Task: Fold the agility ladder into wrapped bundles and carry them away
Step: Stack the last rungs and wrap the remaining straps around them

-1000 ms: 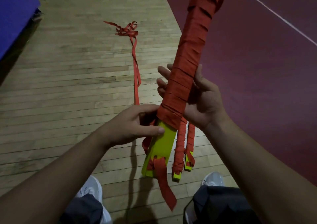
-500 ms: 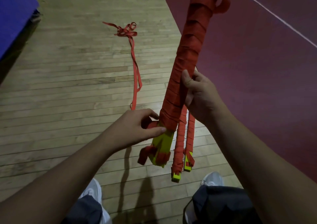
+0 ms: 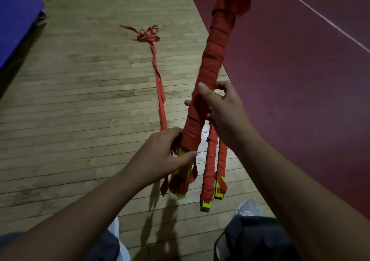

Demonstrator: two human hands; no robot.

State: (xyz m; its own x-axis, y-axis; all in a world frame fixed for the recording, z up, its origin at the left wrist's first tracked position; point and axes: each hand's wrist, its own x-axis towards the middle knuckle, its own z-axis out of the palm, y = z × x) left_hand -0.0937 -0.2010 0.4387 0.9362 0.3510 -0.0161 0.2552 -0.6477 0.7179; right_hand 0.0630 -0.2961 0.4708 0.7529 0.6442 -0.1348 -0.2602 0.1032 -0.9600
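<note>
In the head view the person stands on a wooden gym floor point(image 3: 80, 104), beside its edge with the dark red court surface point(image 3: 304, 84), and holds the agility ladder upright in front of the body. The big bundle point(image 3: 210, 66), a stack of yellow rungs point(image 3: 180, 195) wound in red strap, rises from waist level to the top edge of the view. The right hand point(image 3: 222, 110) grips it at mid-height, thumb laid across the front and fingers curled behind. The left hand point(image 3: 166, 152) closes round its lower end, where the wrapping stops and the bare yellow shows. Two thinner wrapped bundles point(image 3: 211, 160) hang just beside it under the right hand; how they are held cannot be told. A loose strap point(image 3: 160, 92) trails from the left hand across the boards to a tangled end point(image 3: 147, 36). A blue mat point(image 3: 16, 16) lies at the far left. The step in hand looks like wrapping the last bare stretch. The next move probably calls for drawing in the loose strap, winding it tight and tucking its end before carrying.
</note>
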